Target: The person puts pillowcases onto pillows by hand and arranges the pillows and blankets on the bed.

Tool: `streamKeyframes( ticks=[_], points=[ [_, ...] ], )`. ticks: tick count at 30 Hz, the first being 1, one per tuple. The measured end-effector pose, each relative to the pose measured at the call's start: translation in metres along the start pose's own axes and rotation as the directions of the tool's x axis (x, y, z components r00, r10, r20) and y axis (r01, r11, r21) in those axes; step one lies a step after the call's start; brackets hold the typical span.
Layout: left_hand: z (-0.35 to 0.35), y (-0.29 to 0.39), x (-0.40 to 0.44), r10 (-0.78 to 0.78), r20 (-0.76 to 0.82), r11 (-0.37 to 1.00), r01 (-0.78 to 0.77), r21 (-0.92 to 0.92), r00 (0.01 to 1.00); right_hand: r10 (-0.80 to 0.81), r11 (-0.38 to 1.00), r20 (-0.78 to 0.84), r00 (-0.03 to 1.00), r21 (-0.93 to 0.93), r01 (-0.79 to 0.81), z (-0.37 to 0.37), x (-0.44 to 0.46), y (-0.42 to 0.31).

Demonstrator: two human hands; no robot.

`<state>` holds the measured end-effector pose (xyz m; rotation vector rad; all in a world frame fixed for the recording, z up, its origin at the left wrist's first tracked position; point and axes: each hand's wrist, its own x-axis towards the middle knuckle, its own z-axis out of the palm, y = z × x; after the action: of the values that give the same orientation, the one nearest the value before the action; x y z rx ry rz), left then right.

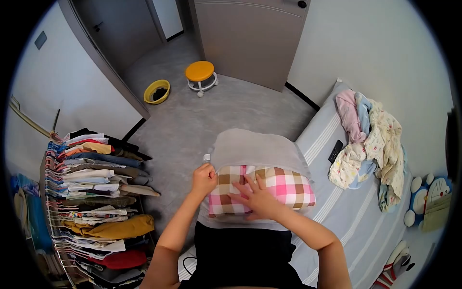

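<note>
A pillow in pink, brown and white checks (288,188) lies in front of my body. Grey fabric (257,144), perhaps a pillow cover, extends beyond its far side, and more of it shows along the near side. My left hand (205,178) is closed in a fist at the left edge, gripping the grey fabric; a small white tag sticks out just above it. Flat on the checked surface rests my right hand (257,197), fingers spread. How far the pillow sits inside the grey fabric is hard to make out.
To the right is a bed with a striped sheet (332,212), holding a black remote (336,151), crumpled clothes (380,139) and plush toys (423,197). A rack of hanging clothes (96,188) stands left. Ahead are a yellow basin (148,92), an orange stool (199,71) and a door (250,38).
</note>
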<state>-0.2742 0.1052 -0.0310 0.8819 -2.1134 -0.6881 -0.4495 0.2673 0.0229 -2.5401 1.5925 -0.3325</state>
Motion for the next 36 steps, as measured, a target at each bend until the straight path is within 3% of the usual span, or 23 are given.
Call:
streamKeyframes(
  ticks=[3,6,7,8,9,11,15,17,20,21,24,27,30,33,36],
  points=[
    [-0.004,-0.013,-0.007,0.025,0.039,1.000,-0.025,0.008,0.999,0.083,0.980,-0.106,0.991,-0.171,-0.100,0.052,0.015,0.017],
    [-0.013,-0.036,-0.024,-0.166,0.194,0.985,0.173,-0.016,0.967,0.145,0.967,0.110,0.983,0.196,-0.164,0.021,0.031,0.042],
    [-0.010,-0.038,-0.030,-0.147,0.178,0.981,0.166,-0.096,0.973,0.152,0.934,0.175,0.973,0.297,-0.200,0.015,0.034,0.054],
    [-0.008,-0.039,-0.037,-0.127,0.161,0.972,0.155,-0.174,0.979,0.103,0.913,-0.004,0.995,0.396,-0.093,0.020,0.036,0.068],
    [-0.006,-0.038,-0.043,-0.108,0.144,0.958,0.142,-0.250,0.984,0.128,0.890,0.015,0.992,0.439,-0.121,0.022,0.037,0.080],
    [-0.010,-0.023,-0.049,0.006,0.123,0.994,0.007,-0.105,0.992,0.173,0.833,0.055,0.983,0.525,-0.176,0.026,0.039,0.101],
    [-0.018,-0.003,-0.049,0.323,0.239,0.907,-0.372,0.198,0.916,0.265,0.452,0.149,0.953,0.853,-0.259,0.026,0.037,0.126],
    [-0.007,0.009,-0.048,0.334,0.265,0.913,-0.380,0.146,0.904,0.223,0.306,0.198,0.954,0.915,-0.261,0.022,0.036,0.137],
    [0.007,0.027,-0.037,0.228,0.318,0.944,-0.289,0.161,0.920,0.187,0.355,0.235,0.954,0.889,-0.289,0.013,0.034,0.136],
    [0.005,0.024,-0.033,0.309,0.378,0.928,-0.363,0.082,0.873,0.186,0.387,0.233,0.954,0.876,-0.289,0.012,0.032,0.138],
    [-0.006,0.014,-0.033,0.511,0.495,0.848,-0.507,-0.155,0.703,0.303,0.132,0.289,0.908,0.931,-0.340,0.014,0.025,0.153],
    [-0.013,0.013,-0.040,0.493,0.625,0.846,-0.503,-0.179,0.605,0.444,-0.065,0.281,0.851,0.957,-0.282,0.003,0.024,0.160],
    [0.007,0.006,-0.044,0.258,0.807,0.882,-0.471,0.027,0.531,0.431,-0.023,0.263,0.863,0.959,-0.281,0.016,0.026,0.158],
    [0.026,0.010,-0.048,0.070,0.604,0.965,-0.207,0.160,0.794,0.397,0.008,0.253,0.882,0.960,-0.279,0.026,0.030,0.157],
    [0.046,-0.003,-0.036,-0.153,0.652,0.931,-0.113,0.347,0.742,0.380,-0.001,0.251,0.890,0.962,-0.271,0.025,0.032,0.154]
  ],
)
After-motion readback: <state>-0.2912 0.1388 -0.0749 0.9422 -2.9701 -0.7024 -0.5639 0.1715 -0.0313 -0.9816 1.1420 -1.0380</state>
